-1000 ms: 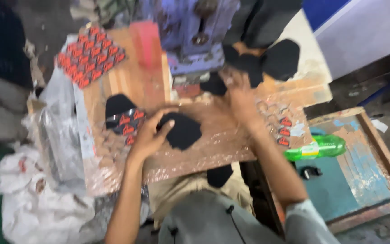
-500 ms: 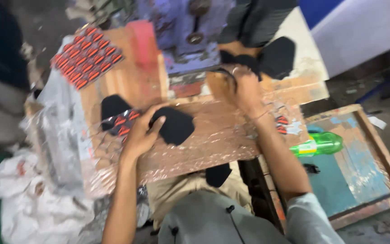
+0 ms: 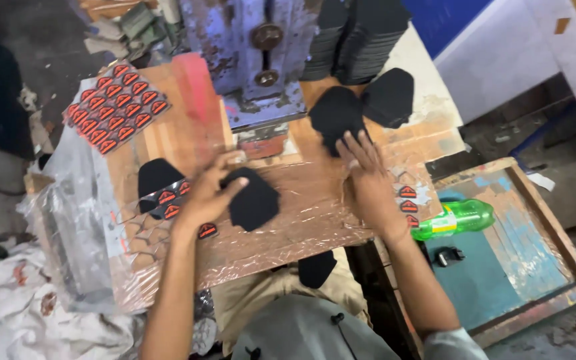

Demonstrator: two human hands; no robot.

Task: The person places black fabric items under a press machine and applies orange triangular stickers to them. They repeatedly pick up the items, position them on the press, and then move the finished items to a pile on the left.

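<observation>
My left hand (image 3: 209, 192) grips the left edge of a black shield-shaped fabric piece (image 3: 255, 200) lying on the plastic-covered wooden board (image 3: 288, 230). My right hand (image 3: 369, 175) lies flat with fingers spread, its fingertips on another black fabric piece (image 3: 333, 113) near the base of the blue press machine (image 3: 255, 53). A third black piece (image 3: 389, 97) lies just right of that one. Small red-and-black triangular patches (image 3: 168, 200) sit on a black piece by my left hand.
A sheet of several red triangular patches (image 3: 116, 107) lies at the board's back left. More patches (image 3: 408, 199) lie by my right wrist. A green plastic bottle (image 3: 455, 219) rests on a blue wooden tray (image 3: 521, 253). Stacked black pieces (image 3: 361, 30) stand behind. White cloth (image 3: 28, 300) is piled at left.
My right hand has moved from the board's right side up to the black piece beside the press. My left hand keeps hold of the black piece at centre.
</observation>
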